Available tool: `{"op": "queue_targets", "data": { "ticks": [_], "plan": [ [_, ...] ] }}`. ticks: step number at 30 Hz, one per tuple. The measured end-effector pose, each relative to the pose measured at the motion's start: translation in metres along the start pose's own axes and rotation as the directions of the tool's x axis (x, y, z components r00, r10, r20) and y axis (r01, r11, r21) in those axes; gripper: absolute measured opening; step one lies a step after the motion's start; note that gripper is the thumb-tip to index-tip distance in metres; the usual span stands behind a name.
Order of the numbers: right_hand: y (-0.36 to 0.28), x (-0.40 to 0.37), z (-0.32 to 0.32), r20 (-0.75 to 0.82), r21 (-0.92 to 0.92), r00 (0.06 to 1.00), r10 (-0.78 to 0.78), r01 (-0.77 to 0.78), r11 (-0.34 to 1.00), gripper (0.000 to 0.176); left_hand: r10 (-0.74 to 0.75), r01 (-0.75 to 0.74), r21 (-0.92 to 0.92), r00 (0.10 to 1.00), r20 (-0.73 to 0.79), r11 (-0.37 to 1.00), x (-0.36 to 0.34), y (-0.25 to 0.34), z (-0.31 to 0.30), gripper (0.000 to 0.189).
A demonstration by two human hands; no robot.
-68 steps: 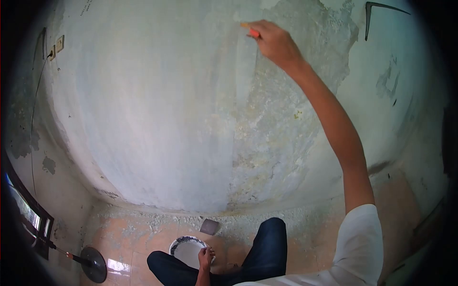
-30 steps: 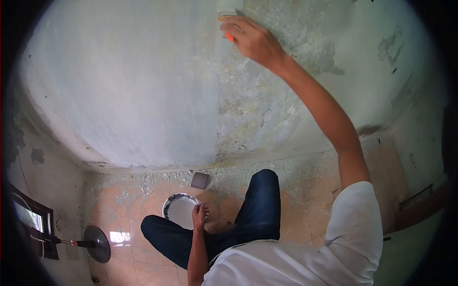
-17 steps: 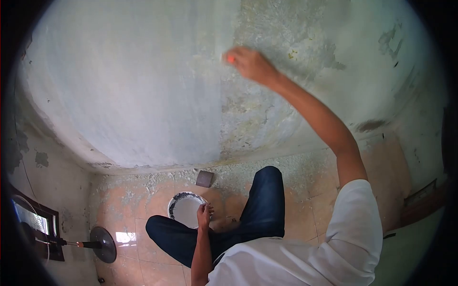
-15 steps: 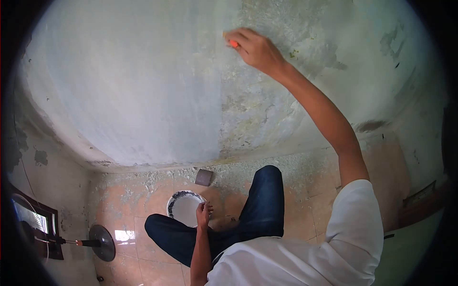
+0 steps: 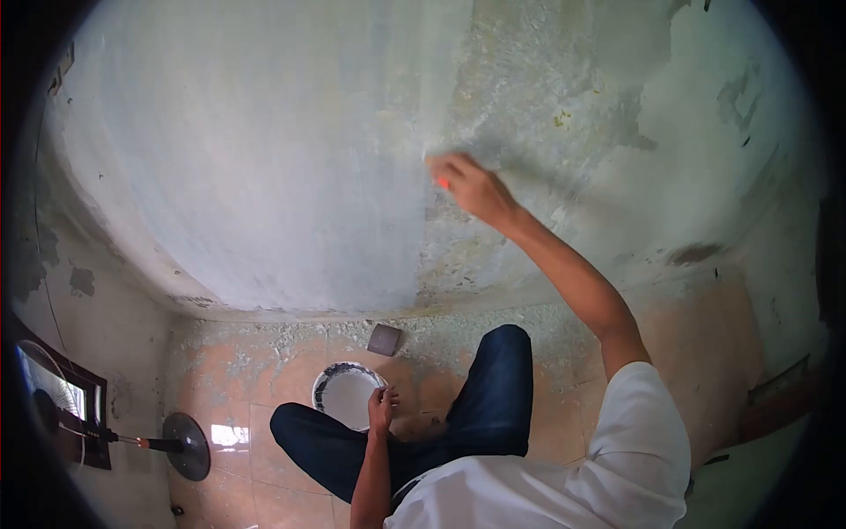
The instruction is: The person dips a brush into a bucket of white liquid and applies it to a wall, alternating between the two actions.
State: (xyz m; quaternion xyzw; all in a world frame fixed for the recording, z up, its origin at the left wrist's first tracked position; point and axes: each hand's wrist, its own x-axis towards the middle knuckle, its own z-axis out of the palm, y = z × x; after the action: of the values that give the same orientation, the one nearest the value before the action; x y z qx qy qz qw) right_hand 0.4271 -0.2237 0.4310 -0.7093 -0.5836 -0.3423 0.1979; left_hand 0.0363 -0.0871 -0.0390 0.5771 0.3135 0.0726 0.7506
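My right hand (image 5: 471, 189) is against the wall (image 5: 291, 159), closed around a small tool with an orange part (image 5: 443, 183); the rest of the tool is mostly hidden by the fingers. It is at the border between the smoother, pale left area and the rough, patchy area on the right. Low down, my left hand (image 5: 382, 407) is at the right rim of a round white bucket (image 5: 333, 368) with dark smears inside and pale material in it. Its fingers are bent at the rim; whether they grip it is too small to tell.
A grey-brown square block (image 5: 384, 339) lies on the tiled floor (image 5: 286, 458) by the wall, among pale flakes. At the left stands a fan with a round dark base (image 5: 187, 446). My bent knees flank the bucket's near side.
My right hand has moved down along the wall with the tool. The view has shifted slightly. My left hand stays at the bucket rim.
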Motion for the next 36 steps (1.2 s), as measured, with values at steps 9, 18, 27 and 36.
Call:
{"op": "queue_targets", "data": {
  "ticks": [9,18,27,36],
  "plan": [
    [-0.007,-0.064,0.050,-0.059,-0.250,0.995,-0.078,0.061,0.966,0.023,0.052,-0.052,0.017,0.998,-0.026,0.999,-0.008,0.008,0.005,0.029],
    [-0.011,0.008,-0.020,-0.176,-0.106,0.984,0.032,-0.052,0.993,0.015,0.057,-0.054,0.044,0.997,-0.059,0.998,-0.004,0.004,0.005,0.029],
    [-0.033,-0.093,0.082,-0.088,-0.065,0.992,0.091,-0.097,0.993,0.020,0.091,-0.087,0.067,0.994,-0.053,0.994,-0.006,-0.001,0.002,0.030],
    [-0.028,0.009,-0.016,-0.291,-0.088,0.957,0.011,-0.038,0.995,0.021,0.059,-0.058,0.042,0.998,-0.022,0.997,-0.009,0.008,0.003,0.034]
  ]
}}
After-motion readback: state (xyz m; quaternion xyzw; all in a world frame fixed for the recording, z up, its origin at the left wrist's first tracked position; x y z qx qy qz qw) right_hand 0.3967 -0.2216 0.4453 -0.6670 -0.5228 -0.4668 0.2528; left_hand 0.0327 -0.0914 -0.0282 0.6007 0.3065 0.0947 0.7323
